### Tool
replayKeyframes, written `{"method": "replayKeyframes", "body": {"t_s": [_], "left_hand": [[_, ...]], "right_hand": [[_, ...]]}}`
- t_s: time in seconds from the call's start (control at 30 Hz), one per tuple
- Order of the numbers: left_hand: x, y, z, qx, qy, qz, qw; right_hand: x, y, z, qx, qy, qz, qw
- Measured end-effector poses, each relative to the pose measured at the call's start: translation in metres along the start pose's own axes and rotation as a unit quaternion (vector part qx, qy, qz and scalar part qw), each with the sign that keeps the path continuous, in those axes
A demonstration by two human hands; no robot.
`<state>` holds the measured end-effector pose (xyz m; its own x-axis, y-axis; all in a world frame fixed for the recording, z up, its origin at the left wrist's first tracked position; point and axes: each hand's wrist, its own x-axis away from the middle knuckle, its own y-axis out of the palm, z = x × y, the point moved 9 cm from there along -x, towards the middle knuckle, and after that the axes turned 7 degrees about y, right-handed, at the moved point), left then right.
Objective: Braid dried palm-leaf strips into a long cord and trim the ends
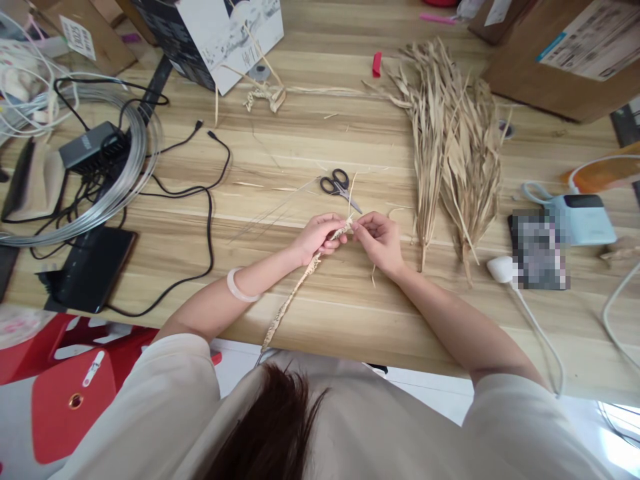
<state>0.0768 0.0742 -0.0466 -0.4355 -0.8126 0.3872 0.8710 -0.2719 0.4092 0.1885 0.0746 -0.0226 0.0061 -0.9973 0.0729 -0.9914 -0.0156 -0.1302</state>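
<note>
Near the table's front, my left hand is closed around a pale braided straw cord. The cord's tail slants down over the table edge toward my lap. At the cord's upper end, the fingertips of my right hand are pinched together, apparently on a strand of the straw. One thin strand sticks up from between the hands. Black-handled scissors lie just beyond my hands, blades toward them. To the right lie two bundles of dry straw leaves, stems toward me.
A wire coil, black cables and a dark phone crowd the left. A white-and-black box and a small woven straw piece are at the back. On the right are a cardboard box, a light-blue power bank and a white charger.
</note>
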Motion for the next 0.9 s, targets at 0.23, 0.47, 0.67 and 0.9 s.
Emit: {"method": "replayKeyframes", "body": {"t_s": [0.23, 0.47, 0.67, 0.9], "left_hand": [[0.0012, 0.0001, -0.0002, -0.039, 0.025, 0.013, 0.999], [0.001, 0.0011, 0.0022, -0.051, 0.04, 0.009, 0.998], [0.0021, 0.0034, 0.0024, -0.064, 0.059, 0.003, 0.996], [0.0042, 0.0042, 0.0019, -0.084, 0.071, 0.006, 0.994]], "right_hand": [[0.0006, 0.0001, 0.0016, 0.011, -0.001, 0.011, 1.0], [0.0013, -0.0019, 0.0042, 0.023, -0.005, 0.03, 0.999], [0.0011, -0.0008, 0.0049, 0.031, -0.008, 0.025, 0.999], [0.0006, 0.0031, 0.0028, 0.026, -0.022, -0.001, 0.999]]}}
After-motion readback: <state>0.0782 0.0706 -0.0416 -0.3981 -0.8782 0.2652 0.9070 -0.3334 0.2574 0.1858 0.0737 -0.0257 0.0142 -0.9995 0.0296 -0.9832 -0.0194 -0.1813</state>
